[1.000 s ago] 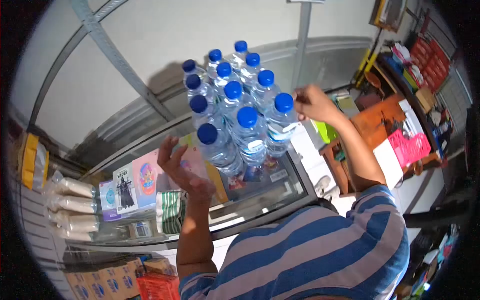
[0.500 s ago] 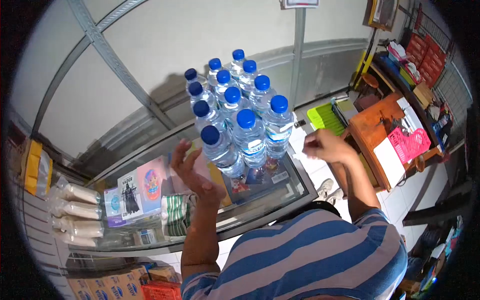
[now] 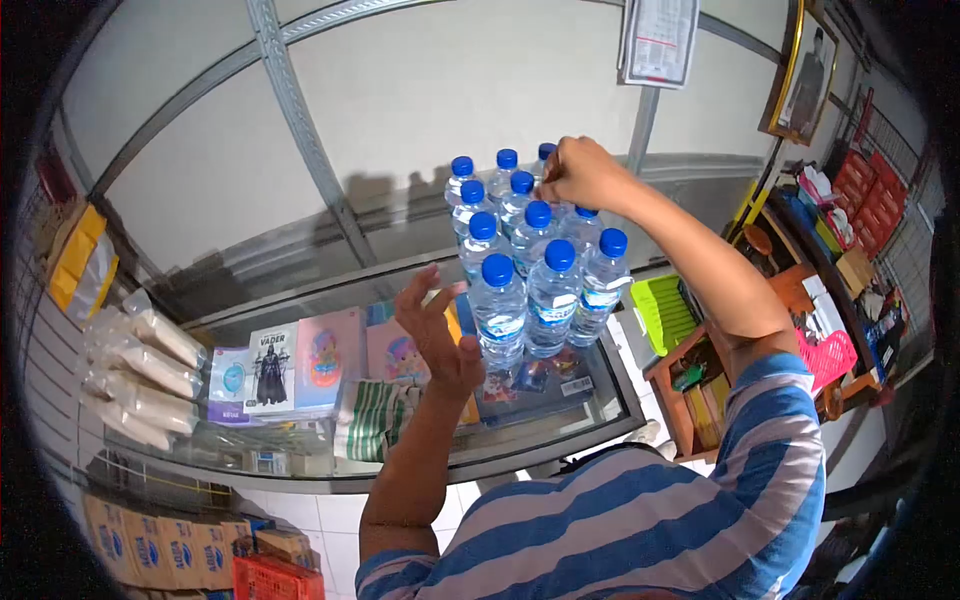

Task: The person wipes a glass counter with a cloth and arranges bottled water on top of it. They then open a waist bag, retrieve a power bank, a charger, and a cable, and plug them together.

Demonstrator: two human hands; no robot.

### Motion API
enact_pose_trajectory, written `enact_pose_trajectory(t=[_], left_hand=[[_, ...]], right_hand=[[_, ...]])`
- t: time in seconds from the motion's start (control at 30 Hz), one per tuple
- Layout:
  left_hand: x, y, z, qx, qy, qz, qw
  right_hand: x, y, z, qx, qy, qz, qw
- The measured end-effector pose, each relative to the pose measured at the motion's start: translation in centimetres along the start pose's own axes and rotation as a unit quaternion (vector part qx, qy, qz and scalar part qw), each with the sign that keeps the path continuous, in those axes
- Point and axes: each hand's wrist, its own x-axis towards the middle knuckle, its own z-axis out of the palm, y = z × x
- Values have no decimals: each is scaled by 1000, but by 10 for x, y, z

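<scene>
Clear plastic water bottles (image 3: 500, 318) with blue caps stand upright in rows on a glass display counter (image 3: 590, 400). My right hand (image 3: 585, 178) reaches over the back right bottles, its fingers bent downward and drawn together. It covers a cap there, and whether the fingertips touch it or hold anything is hidden. Left of the front bottles, my left hand (image 3: 437, 335) is raised above the counter, open, with fingers apart and nothing in it. Beneath and beside it lie a green-and-white striped cloth (image 3: 365, 420) and books with printed covers (image 3: 330, 360).
Packed plastic bags of pale contents (image 3: 150, 375) lie at the counter's left end. Cartons (image 3: 165, 550) and a red crate (image 3: 275, 578) stand below. On the right are a green tray (image 3: 662, 318) and a wooden desk with a pink basket (image 3: 832, 352). A wall rises behind the counter.
My right hand has moved from beside the front right bottle to above the back right bottles. The left hand stays open beside the bottles. The camera view has shifted.
</scene>
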Motion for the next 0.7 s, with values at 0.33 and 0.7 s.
enact_pose_trajectory(t=[0.33,0.7], left_hand=[[8,-3,-9,46,-2,25,999],[10,2,-11,22,2,29,999]], right_hand=[[8,-15,10,-161,-6,-25,987],[-71,-15,-32,52,271,75,958]])
